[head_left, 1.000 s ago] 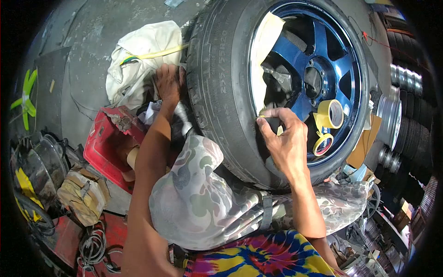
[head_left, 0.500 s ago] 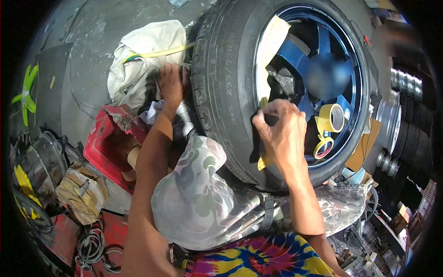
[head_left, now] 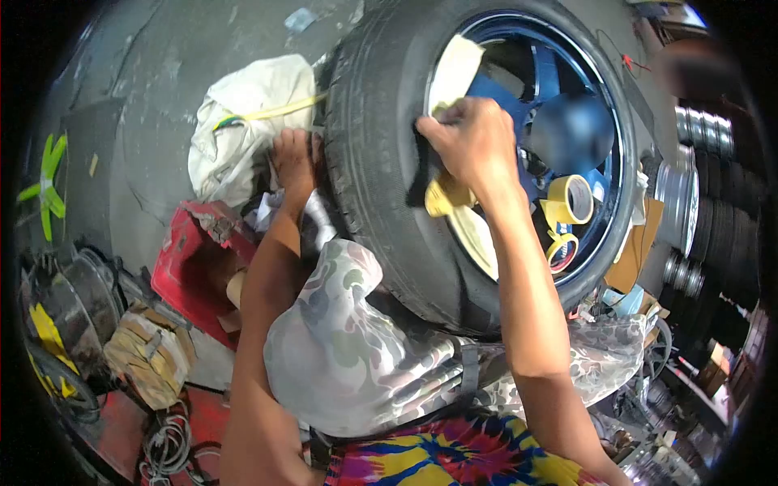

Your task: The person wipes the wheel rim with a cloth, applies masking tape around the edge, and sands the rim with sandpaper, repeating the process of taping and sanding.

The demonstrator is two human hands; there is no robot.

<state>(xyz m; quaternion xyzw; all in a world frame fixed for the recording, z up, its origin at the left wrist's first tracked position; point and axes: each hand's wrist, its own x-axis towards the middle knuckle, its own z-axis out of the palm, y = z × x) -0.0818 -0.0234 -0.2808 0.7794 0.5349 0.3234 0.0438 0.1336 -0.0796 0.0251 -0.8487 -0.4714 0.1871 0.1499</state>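
Note:
A large black tyre (head_left: 381,154) on a blue spoked wheel rim (head_left: 541,69) sits in front of my knees. Pale yellow masking tape (head_left: 456,73) lines the near edge of the rim, with a crumpled flap partway down. My right hand (head_left: 478,150) is over that edge, fingers curled and thumb out, closed at the tape; its fingertips are partly hidden. Resting by the tread, my left hand (head_left: 295,162) has its fingers stretched out against a white cloth bundle (head_left: 251,121). Two tape rolls lie inside the wheel, a wide one (head_left: 579,200) and a narrower one (head_left: 562,253).
A broken red plastic box (head_left: 182,267) stands at left, near a taped brown bundle (head_left: 150,356) and coiled cable (head_left: 166,445). Bright green crossed strips (head_left: 50,190) lie on the floor. Metal rims (head_left: 679,202) and stacked tyres (head_left: 725,211) line the right side.
My right hand has moved up along the rim's edge, uncovering a lower strip of tape and a crumpled yellow flap. My left hand stays by the tread; the view has shifted slightly.

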